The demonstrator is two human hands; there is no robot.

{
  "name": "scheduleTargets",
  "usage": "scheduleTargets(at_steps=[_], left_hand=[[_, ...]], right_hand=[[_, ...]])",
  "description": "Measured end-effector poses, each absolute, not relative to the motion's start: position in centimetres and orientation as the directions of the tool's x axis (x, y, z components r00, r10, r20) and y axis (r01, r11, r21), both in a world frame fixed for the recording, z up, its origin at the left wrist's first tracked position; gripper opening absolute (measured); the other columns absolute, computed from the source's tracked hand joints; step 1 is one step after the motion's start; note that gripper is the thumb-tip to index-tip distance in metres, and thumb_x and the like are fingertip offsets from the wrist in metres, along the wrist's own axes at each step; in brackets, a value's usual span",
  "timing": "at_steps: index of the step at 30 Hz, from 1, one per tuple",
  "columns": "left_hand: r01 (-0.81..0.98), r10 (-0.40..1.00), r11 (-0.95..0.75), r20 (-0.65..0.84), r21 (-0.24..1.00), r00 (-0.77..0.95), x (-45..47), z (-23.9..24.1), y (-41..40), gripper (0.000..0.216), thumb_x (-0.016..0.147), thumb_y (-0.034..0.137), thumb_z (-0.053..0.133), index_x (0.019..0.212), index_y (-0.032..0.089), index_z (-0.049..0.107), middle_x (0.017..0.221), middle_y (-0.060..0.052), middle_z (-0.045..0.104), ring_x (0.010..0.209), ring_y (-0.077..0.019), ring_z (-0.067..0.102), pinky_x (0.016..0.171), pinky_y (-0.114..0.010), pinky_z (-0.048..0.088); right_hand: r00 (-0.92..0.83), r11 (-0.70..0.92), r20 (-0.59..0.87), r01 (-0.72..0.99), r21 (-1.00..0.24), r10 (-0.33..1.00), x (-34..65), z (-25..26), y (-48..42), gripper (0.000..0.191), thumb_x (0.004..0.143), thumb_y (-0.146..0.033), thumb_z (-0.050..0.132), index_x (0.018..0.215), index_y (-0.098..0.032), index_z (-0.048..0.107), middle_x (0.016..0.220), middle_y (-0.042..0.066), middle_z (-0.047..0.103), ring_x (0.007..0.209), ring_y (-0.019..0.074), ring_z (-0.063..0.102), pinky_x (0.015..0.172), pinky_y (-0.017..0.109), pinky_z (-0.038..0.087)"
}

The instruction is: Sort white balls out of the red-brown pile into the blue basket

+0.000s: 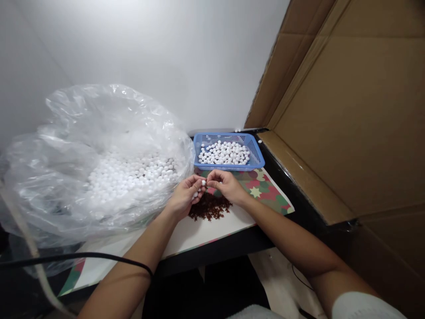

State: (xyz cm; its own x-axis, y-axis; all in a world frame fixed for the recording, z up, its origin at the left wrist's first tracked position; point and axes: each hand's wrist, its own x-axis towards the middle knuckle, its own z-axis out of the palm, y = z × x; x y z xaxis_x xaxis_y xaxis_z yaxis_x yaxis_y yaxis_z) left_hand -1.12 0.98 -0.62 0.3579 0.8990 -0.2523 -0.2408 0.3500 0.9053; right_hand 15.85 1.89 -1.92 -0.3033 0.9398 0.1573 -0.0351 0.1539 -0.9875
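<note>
My left hand (182, 196) is closed around several small white balls. One white ball (203, 182) shows pinched at its thumb and fingertips, and others sit lower against the curled fingers. Touching or nearly touching that ball, my right hand (229, 187) is closed in a pinch; whatever its fingertips hold is too small to make out. Just below both hands lies a heap of small dark reddish-brown pieces (212, 208) on a pale sheet (239, 218). Behind the hands stands a blue plastic basket (229, 167), its floor covered with white balls like those in my left hand.
A big clear plastic bag (99, 110) full of white balls fills the left side. Camouflage-patterned paper (274, 195) lies on the black table. Cardboard (352, 119) walls off the right. A black cable (83, 255) crosses near my left forearm. Stray balls (237, 130) lie behind the basket.
</note>
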Motion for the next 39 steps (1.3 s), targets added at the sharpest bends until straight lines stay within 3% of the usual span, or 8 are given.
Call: scheduleTargets(at_steps=[13,18,21,24,27,31,35,39], left_hand=[[-0.21,0.944,0.26,-0.202,0.942,0.262,-0.6,-0.4,0.3,0.033,0.073,0.044,0.073,0.081,0.016,0.058,0.06,0.001,0.055,0.048,-0.0048,0.042,0.04,-0.014,0.023],[-0.219,0.934,0.287,-0.222,0.933,0.278,-0.8,-0.3,0.4,0.035,0.072,0.043,0.074,0.076,0.015,0.055,0.061,0.0,0.056,0.047,-0.0034,0.04,0.04,-0.014,0.022],[-0.282,0.936,0.312,-0.244,0.907,0.252,-0.8,0.1,0.5,0.036,0.073,0.042,0.074,0.089,0.016,0.056,0.065,0.001,0.056,0.047,-0.0034,0.042,0.04,-0.012,0.022],[-0.319,0.926,0.34,-0.255,0.885,0.278,-0.9,0.7,0.5,0.038,0.075,0.041,0.073,0.101,0.018,0.057,0.066,0.002,0.054,0.046,-0.003,0.04,0.038,-0.012,0.02],[-0.298,0.902,0.376,-0.273,0.877,0.334,-1.0,1.1,0.3,0.035,0.076,0.045,0.07,0.089,0.014,0.062,0.063,0.002,0.048,0.046,-0.0029,0.037,0.035,-0.013,0.015],[-0.18,0.895,0.376,-0.306,0.909,0.325,-0.9,1.2,-0.1,0.037,0.075,0.047,0.07,0.089,0.013,0.067,0.06,0.002,0.045,0.046,-0.0033,0.036,0.036,-0.014,0.013],[-0.123,0.93,0.302,-0.264,0.945,0.255,-1.0,1.0,0.1,0.036,0.074,0.042,0.072,0.099,0.017,0.067,0.062,0.003,0.048,0.048,-0.0041,0.04,0.038,-0.014,0.017],[-0.114,0.937,0.299,-0.268,0.948,0.225,-1.1,0.8,0.3,0.034,0.074,0.043,0.072,0.097,0.019,0.062,0.064,0.004,0.052,0.049,-0.0043,0.042,0.04,-0.013,0.02]], right_hand=[[-0.151,0.236,0.221,0.092,-0.967,0.964,15.0,-1.6,1.0,0.017,0.081,-0.035,0.067,0.079,-0.02,0.057,0.072,-0.002,0.059,0.064,0.0133,0.052,0.061,0.025,0.041],[-0.252,0.288,0.257,0.095,-0.953,0.933,14.9,-1.2,0.7,0.018,0.088,-0.033,0.059,0.102,-0.023,0.065,0.09,0.002,0.068,0.08,0.0176,0.062,0.073,0.029,0.046],[-0.288,0.364,0.308,0.164,-0.917,0.907,15.2,-0.3,0.9,0.02,0.091,-0.034,0.054,0.101,-0.023,0.067,0.096,0.003,0.069,0.086,0.0193,0.063,0.077,0.031,0.046],[-0.132,0.374,0.35,0.29,-0.881,0.927,16.4,0.5,1.9,0.022,0.09,-0.035,0.055,0.105,-0.023,0.066,0.087,0.003,0.067,0.073,0.0177,0.058,0.07,0.03,0.044],[0.048,0.335,0.388,0.417,-0.845,0.92,18.1,0.9,3.3,0.031,0.086,-0.027,0.057,0.117,-0.023,0.06,0.086,0.003,0.063,0.063,0.0149,0.049,0.069,0.031,0.042],[-0.002,0.28,0.286,0.221,-0.934,0.958,18.7,0.8,3.3,0.043,0.082,-0.016,0.052,0.124,-0.024,0.05,0.099,0.004,0.062,0.072,0.0143,0.052,0.071,0.029,0.044],[-0.254,0.196,0.199,-0.037,-0.98,0.947,17.2,0.1,1.7,0.031,0.084,-0.014,0.051,0.114,-0.023,0.051,0.11,0.005,0.061,0.099,0.0159,0.06,0.085,0.03,0.049],[-0.27,0.187,0.205,-0.092,-0.978,0.941,15.9,-0.9,1.0,0.018,0.085,-0.02,0.06,0.101,-0.021,0.053,0.112,0.005,0.062,0.098,0.017,0.065,0.089,0.034,0.053]])
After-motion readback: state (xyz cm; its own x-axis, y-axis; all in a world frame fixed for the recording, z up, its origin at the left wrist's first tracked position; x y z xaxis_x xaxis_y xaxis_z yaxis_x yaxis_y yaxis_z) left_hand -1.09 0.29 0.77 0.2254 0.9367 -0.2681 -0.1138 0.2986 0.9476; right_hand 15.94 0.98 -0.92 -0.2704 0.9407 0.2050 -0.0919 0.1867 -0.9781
